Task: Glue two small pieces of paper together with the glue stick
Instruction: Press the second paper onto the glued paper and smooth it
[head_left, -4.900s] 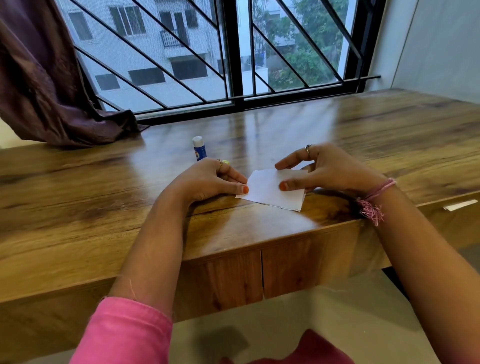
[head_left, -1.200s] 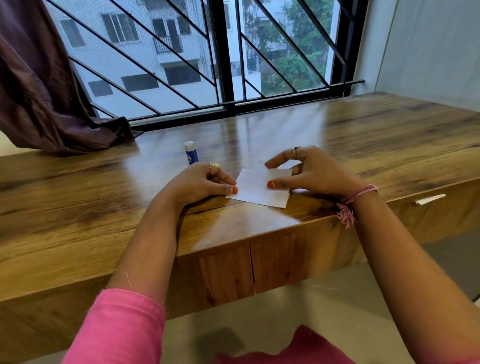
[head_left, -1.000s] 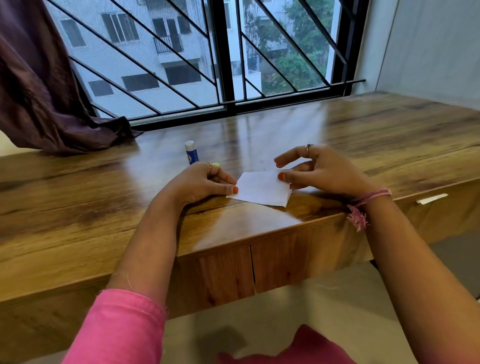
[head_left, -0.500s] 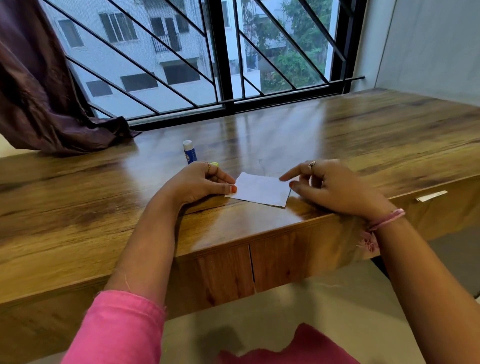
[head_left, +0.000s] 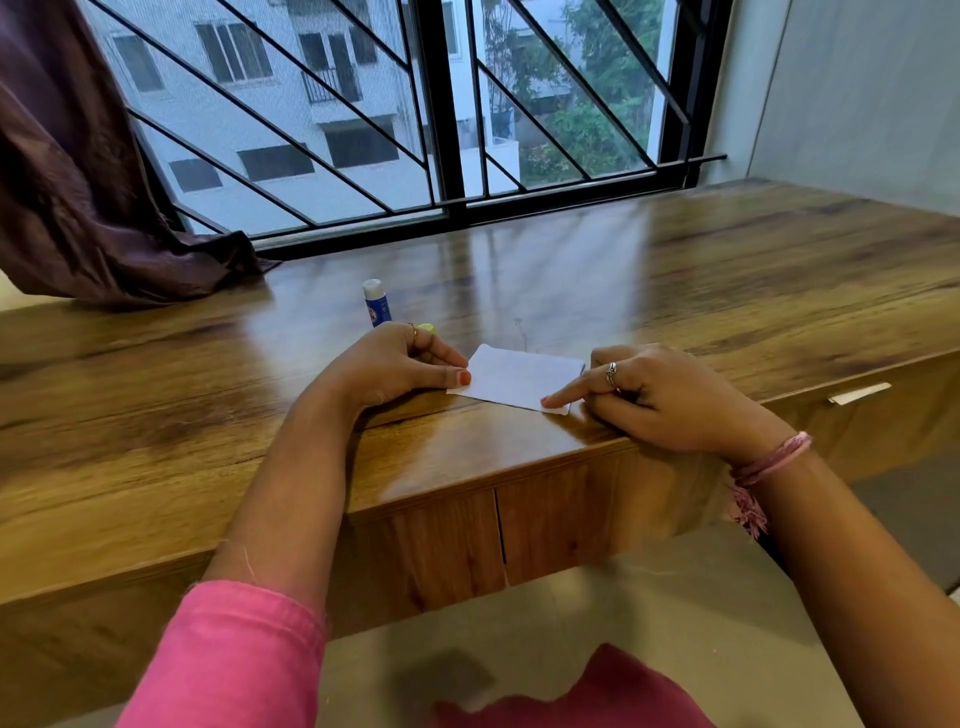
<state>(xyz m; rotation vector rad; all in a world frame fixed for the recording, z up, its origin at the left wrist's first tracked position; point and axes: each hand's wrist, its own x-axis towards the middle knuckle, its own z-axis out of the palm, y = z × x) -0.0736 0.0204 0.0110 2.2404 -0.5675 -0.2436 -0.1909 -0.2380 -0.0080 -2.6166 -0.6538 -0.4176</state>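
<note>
On a glossy wooden desk (head_left: 675, 291) below a barred window (head_left: 447, 104), we see from the head camera a white paper (head_left: 511, 376) lying flat near the front edge, pinned between two hands. We cannot tell whether it is one sheet or two stacked.

The left hand (head_left: 389, 366) rests on the desk at the paper's left edge, fingers curled in, and its thumb (head_left: 447, 375), nail painted orange, presses down on the paper's left corner. A ring sits on one finger, and a small yellow-green thing (head_left: 426, 328) peeks out from behind the knuckles; we cannot tell what it is.

The right hand (head_left: 660, 397) lies at the paper's right side, its ringed forefinger (head_left: 569, 396) stretched out and pressing the near right corner flat, while the other fingers curl under the palm and hold nothing. A pink thread band (head_left: 774, 460) circles that wrist.

The glue stick (head_left: 376, 303), blue with a white cap, stands upright just behind the left hand, apart from the paper and touched by neither hand.

A dark curtain (head_left: 78, 182) hangs at far left, its hem resting on the desk. A pink sleeve (head_left: 228, 660) covers the left forearm.
</note>
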